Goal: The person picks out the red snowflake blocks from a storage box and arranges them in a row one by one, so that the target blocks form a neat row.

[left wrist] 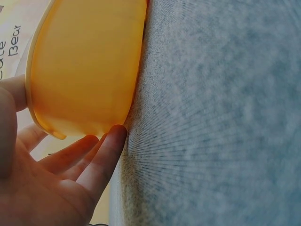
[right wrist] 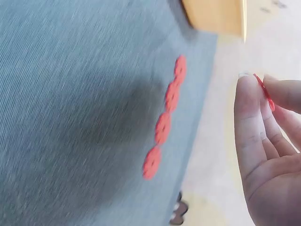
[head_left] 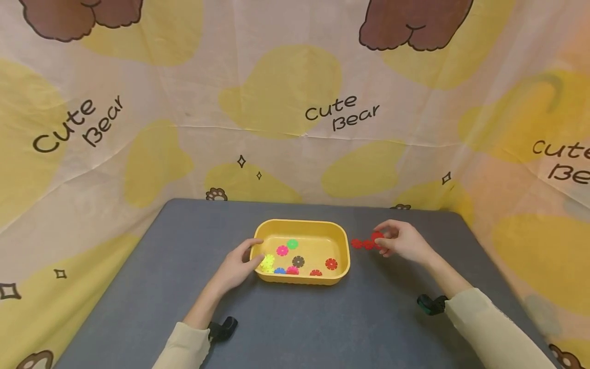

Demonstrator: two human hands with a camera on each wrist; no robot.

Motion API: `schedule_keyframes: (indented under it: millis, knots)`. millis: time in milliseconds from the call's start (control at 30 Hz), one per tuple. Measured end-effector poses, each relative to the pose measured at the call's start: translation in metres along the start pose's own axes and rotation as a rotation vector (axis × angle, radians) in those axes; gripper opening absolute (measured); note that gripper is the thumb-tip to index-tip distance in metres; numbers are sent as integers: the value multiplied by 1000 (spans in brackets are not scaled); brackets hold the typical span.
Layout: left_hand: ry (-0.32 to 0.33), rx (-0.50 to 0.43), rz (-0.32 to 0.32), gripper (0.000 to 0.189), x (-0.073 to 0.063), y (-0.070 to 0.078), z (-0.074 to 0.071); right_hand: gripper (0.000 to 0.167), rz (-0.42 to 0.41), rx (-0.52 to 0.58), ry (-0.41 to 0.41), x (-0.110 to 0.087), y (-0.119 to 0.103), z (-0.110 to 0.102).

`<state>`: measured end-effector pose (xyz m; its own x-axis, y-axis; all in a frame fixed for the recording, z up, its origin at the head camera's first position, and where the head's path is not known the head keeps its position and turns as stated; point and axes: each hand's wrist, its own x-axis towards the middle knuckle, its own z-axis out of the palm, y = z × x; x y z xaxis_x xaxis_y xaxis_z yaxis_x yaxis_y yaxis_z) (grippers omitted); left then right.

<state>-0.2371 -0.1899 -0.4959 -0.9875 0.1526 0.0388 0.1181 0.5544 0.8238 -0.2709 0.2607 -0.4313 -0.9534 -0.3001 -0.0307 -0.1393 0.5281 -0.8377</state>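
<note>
My left hand (head_left: 235, 266) grips the left end of a yellow plastic tray (head_left: 301, 280), with the thumb at the rim and fingers (left wrist: 106, 157) along the outer wall. Between thumb and fingertips, my right hand (head_left: 403, 241) pinches a red snowflake disc (right wrist: 265, 93), seen edge-on in the right wrist view. Under that hand, several red snowflake discs (right wrist: 163, 128) lie in a row on the table, to the right of the tray. Inside the tray are loose discs: a green disc (head_left: 292, 244), a dark grey disc (head_left: 298, 261), a red disc (head_left: 331, 264), yellow, pink and blue ones.
The table (head_left: 295, 328) has a dark blue-grey cover. A patterned cloth (head_left: 276, 102) hangs behind and along both sides, close to the table's edges. Black straps with small devices (head_left: 223, 329) sit on both wrists.
</note>
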Motion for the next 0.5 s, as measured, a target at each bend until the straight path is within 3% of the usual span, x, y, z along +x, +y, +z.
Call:
schedule_keyframes:
  millis: [500]
  knots:
    - [7,8,-13,48,0,1,2,39,64,-100,173,-9,62,-29]
